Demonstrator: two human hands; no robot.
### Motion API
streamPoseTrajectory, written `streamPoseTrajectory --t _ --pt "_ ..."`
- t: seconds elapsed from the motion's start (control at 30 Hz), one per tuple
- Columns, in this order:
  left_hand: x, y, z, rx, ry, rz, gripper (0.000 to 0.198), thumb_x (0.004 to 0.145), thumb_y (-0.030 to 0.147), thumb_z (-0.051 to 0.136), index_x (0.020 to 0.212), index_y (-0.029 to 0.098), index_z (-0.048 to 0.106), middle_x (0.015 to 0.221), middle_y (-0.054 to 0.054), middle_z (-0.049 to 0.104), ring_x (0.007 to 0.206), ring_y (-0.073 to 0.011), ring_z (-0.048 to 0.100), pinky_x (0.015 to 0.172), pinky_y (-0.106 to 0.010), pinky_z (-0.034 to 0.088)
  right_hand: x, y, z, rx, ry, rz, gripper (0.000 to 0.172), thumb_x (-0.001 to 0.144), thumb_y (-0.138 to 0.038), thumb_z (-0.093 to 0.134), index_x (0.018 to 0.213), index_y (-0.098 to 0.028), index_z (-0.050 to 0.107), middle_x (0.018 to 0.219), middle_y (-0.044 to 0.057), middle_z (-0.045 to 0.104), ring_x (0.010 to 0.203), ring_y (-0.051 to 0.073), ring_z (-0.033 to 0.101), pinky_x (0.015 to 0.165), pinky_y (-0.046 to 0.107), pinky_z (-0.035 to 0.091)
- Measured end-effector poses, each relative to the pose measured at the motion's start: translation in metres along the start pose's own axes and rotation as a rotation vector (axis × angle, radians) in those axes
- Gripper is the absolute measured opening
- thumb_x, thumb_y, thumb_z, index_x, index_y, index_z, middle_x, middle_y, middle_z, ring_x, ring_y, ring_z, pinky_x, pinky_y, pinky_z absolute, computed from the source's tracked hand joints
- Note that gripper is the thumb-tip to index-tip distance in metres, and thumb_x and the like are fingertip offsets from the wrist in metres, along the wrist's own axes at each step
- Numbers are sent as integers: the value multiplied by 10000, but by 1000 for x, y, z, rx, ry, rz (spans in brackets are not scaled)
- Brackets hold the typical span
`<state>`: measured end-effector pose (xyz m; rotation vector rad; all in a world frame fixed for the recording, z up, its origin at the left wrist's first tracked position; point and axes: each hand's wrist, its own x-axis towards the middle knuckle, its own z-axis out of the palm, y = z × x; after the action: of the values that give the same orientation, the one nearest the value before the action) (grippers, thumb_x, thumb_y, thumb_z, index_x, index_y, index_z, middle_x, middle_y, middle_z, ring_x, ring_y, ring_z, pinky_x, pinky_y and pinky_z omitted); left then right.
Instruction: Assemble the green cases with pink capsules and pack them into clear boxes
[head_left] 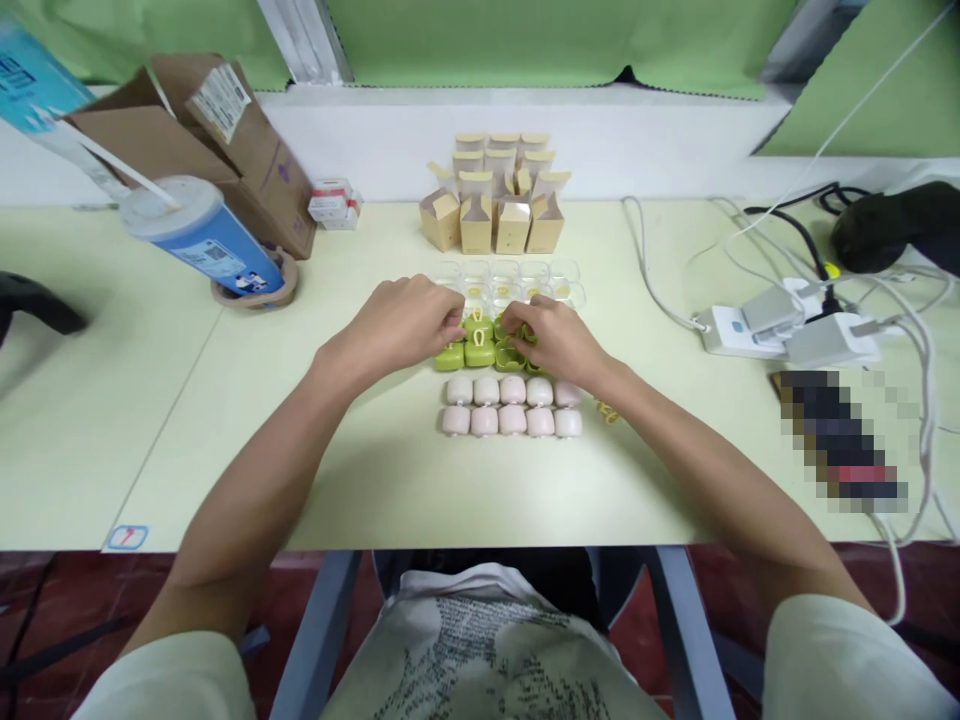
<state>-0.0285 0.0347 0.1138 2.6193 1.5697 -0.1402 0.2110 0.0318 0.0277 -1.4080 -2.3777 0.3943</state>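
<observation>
So the little green cases sit mid-desk in a block whose long axis runs left to right, pretty much parallel to the front edge. They're right between the hands: left hand at the left end, right hand covering the right part, so neither is really nearer. Looks-wise they're glossy, rounded and lime green; a couple on the left are closed with pale yellow loops on top, while one by the right fingers looks hollow and open.

Grip-wise, left thumb and fingertips are bunched close together, right fingers are curled down among the greens. Can't tell if either actually has hold of one, too much is hidden.

Just nearer the person: two rows of pinkish-white cases. Behind the greens: clear cups, then small open cardboard boxes near the wall.
</observation>
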Motion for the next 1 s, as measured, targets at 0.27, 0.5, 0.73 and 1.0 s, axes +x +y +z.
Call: streamPoseTrajectory --t 0.27,0.5,0.73,1.0 --pt "1 -1 1 -67 110 -2 188 1030 313 646 891 220 733 964 -93 836 933 -320 751 803 -397 475 -2 -5 -22 103 117 -49 232 942 -52 678 1100 -173 796 971 80 844 1006 287 742 859 380 525" --pt "-1 1 -1 -114 175 -33 204 1042 342 626 969 226 778 989 -86 847 978 -326 762 856 -409 493 -31 17 -114 77 171 99 134 879 -127 811 899 -260 818 854 14 820 770 224 737 839 410 590" --pt "0 4 1 -77 153 2 232 1049 340 605 935 216 765 977 -83 861 949 -308 779 746 -367 421 -19 82 -101 -163 -327 405 241 678 -4 824 683 -240 777 703 4 778 663 219 711 626 361 526" --pt "-1 4 4 -232 213 41 151 1034 302 651 997 207 762 1004 -70 847 969 -286 783 813 -378 505 -31 79 -120 7 -99 296 129 785 -134 798 722 -245 788 630 3 759 639 211 738 595 345 539"
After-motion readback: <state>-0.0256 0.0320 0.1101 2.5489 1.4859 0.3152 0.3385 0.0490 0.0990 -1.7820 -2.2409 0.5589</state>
